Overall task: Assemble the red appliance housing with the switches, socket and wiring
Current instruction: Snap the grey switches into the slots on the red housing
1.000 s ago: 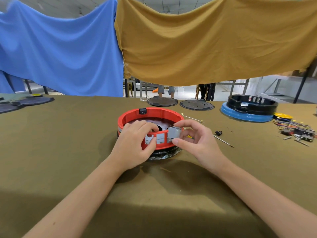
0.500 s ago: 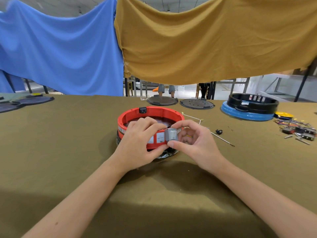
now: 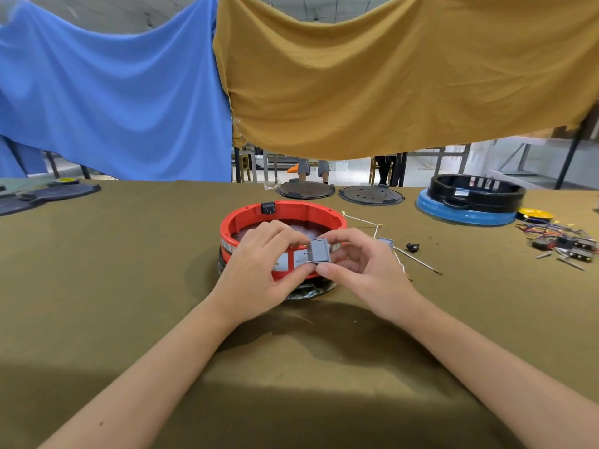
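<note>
The round red housing (image 3: pixel 308 211) stands on the olive table, open side up, with a black socket (image 3: pixel 268 208) clipped in its far rim. My left hand (image 3: pixel 259 270) grips the housing's near wall, fingers over the rim and thumb below. My right hand (image 3: pixel 363 270) pinches a small grey switch (image 3: pixel 319 251) and holds it against the front wall, next to the white label panel (image 3: pixel 299 258). A second grey switch (image 3: pixel 385 243) lies just right of the housing, with thin wires (image 3: pixel 418 260) running from it.
A black ring on a blue base (image 3: pixel 470 202) stands at the back right. A pile of coloured wires and parts (image 3: pixel 564 241) lies at the far right. Two dark round plates (image 3: pixel 337 191) sit behind the housing. A small black part (image 3: pixel 412 246) lies right of it.
My right hand has brought the grey switch left and closer to the housing's front wall. My left hand has shifted its grip slightly on the near rim.
</note>
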Available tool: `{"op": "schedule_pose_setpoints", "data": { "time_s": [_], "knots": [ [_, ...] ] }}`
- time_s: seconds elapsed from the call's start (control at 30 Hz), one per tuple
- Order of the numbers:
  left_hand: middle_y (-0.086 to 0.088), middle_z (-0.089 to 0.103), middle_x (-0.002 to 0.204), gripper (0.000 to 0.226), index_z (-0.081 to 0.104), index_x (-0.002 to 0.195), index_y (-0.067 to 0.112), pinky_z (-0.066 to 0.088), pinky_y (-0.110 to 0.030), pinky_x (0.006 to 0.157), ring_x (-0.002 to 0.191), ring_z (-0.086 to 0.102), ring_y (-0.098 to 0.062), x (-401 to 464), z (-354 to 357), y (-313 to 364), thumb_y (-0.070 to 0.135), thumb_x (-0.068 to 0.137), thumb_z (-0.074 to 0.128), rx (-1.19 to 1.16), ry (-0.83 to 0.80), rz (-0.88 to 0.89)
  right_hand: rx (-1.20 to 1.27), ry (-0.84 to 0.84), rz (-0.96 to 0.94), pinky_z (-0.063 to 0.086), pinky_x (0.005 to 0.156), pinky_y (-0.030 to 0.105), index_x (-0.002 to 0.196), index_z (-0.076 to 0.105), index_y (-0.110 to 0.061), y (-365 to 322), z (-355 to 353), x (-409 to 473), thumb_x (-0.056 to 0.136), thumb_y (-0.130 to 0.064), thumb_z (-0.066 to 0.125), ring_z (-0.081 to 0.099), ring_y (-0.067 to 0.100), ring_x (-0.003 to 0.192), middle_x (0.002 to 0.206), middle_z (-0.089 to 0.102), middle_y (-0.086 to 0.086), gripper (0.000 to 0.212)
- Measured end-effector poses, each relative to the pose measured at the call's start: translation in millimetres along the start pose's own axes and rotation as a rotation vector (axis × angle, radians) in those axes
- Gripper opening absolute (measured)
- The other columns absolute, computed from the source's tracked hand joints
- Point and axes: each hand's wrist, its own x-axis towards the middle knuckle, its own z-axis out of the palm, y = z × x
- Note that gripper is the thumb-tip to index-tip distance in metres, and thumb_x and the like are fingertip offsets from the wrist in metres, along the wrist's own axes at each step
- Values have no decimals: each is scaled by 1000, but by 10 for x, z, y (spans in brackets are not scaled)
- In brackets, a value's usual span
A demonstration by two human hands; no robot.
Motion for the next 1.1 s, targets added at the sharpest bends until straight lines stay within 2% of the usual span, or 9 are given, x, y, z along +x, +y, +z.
{"op": "schedule_pose_setpoints", "data": {
  "time_s": [0.17,0.33,0.5,0.6,0.77,0.87,0.97,1.1],
  "knots": [
    [3,61,101,27,65,107,12,47,-40,81,94,56,-16,-6,1,-4,33,91,66,-30,2,6,-95,-6,-27,59,81,39,119,64,-10,-7,-2,0,86,-10,75,65,20,90,114,64,7,35],
    [6,58,101,25,63,104,13,45,-39,85,97,54,-13,-6,5,7,36,97,54,-91,-3,-24,-163,-10,-30,53,81,46,113,70,-11,-21,12,-18,88,-25,71,62,25,87,105,66,9,29],
    [5,54,103,30,62,98,12,43,-40,88,101,51,-15,-12,9,0,33,101,42,-127,-36,-86,-190,-37,-31,54,72,45,115,64,-21,-53,31,-36,83,-38,72,61,23,76,94,64,0,38],
    [4,53,104,35,63,95,11,40,-37,89,100,49,-14,-16,13,2,35,102,38,-109,-58,-111,-224,-53,-76,55,68,40,117,60,-24,-45,32,-35,81,-34,78,61,15,70,95,63,-5,41],
    [4,55,104,37,64,94,13,36,-32,89,98,47,-11,-12,13,1,37,102,38,-75,-62,-107,-275,-39,-149,55,68,38,115,63,-18,-12,65,-49,85,-19,77,62,15,72,93,64,-6,33],
    [7,54,102,30,61,100,14,39,-34,86,97,49,-12,-7,-1,2,36,101,40,-66,-55,-101,-269,1,-143,55,69,38,117,62,-18,-16,63,-47,88,-18,74,62,16,73,90,66,-1,32],
    [8,57,101,24,59,106,16,41,-38,84,95,53,-13,-15,-16,-23,32,94,46,-31,-25,-144,-242,36,-131,55,69,36,118,61,-21,-18,55,-45,89,-16,72,61,16,73,93,65,-3,32],
    [12,59,92,27,63,97,21,38,-40,84,87,53,-12,-27,-21,-46,38,89,44,84,-40,-233,-225,40,-118,54,71,38,116,60,-24,-26,54,-48,89,-17,72,60,20,75,91,64,1,30]
  ]
}}
